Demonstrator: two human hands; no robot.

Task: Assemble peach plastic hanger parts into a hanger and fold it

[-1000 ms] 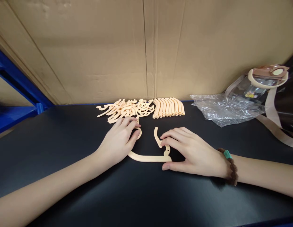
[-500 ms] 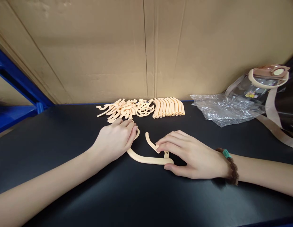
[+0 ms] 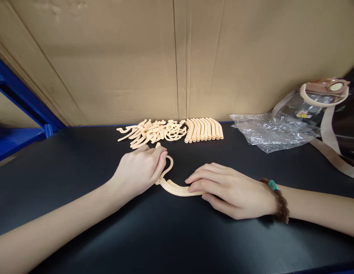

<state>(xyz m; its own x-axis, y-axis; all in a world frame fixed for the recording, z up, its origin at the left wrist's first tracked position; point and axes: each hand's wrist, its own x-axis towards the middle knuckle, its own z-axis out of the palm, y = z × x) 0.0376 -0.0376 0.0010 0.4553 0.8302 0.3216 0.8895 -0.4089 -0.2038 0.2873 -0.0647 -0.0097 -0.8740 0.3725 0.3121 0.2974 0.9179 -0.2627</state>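
Note:
On the black tabletop, between my hands, lies a beige folding clothes hanger (image 3: 179, 191) with two curved arms side by side. My left hand (image 3: 141, 167) is closed on its upper left end, where the arms meet the hook (image 3: 170, 164); the fingers hide part of the joint, and a small beige tip shows above the thumb. The fingers of my right hand (image 3: 225, 188) press on the right end of the arms, fingertips on top and thumb at the near side, so that end is covered.
A loose heap of beige hooks and curved pieces (image 3: 154, 133) lies at the back, beside a neat row of curved arms (image 3: 204, 129). Crumpled clear plastic (image 3: 274, 131) and a strapped bottle (image 3: 316, 102) sit at the right. Cardboard (image 3: 108, 64) stands behind; a blue frame (image 3: 19, 95) is left.
The inner curved piece under my right hand has swung down against the long curved arm. My right hand has shifted slightly down; more of the hook shows beside my left hand.

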